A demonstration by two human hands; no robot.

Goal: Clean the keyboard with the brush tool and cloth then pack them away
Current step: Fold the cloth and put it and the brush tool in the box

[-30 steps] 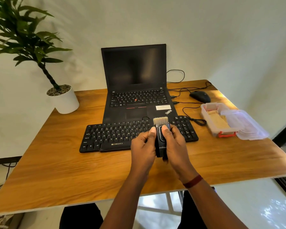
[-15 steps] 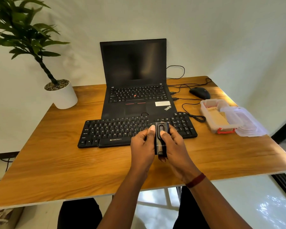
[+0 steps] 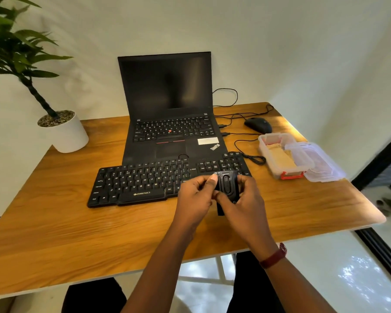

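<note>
Greenery on a thin dark stem rises from a round white pot [image 3: 66,134] at the far left corner of the orange-brown wooden surface [image 3: 54,222]. Right of it, a black full-size wired keyboard [image 3: 140,181] lies flat near the middle, its far edge against the front of an open black laptop [image 3: 169,123] with a dark screen. At the keyboard's right end, the left hand [image 3: 193,199] pinches the left edge of a small black plastic brush tool [image 3: 227,185] with thumb and fingertips. The right hand [image 3: 246,204], a dark red band [image 3: 274,256] on its wrist, curls around the tool's right side, so the tool stands roughly upright between both hands. Farther right, a black wired mouse [image 3: 257,124] sits near the far edge. Nearer, a clear plastic box [image 3: 278,175] with a red latch holds a folded tan cloth [image 3: 280,158], its clear lid [image 3: 318,162] lying against its right side.
</note>
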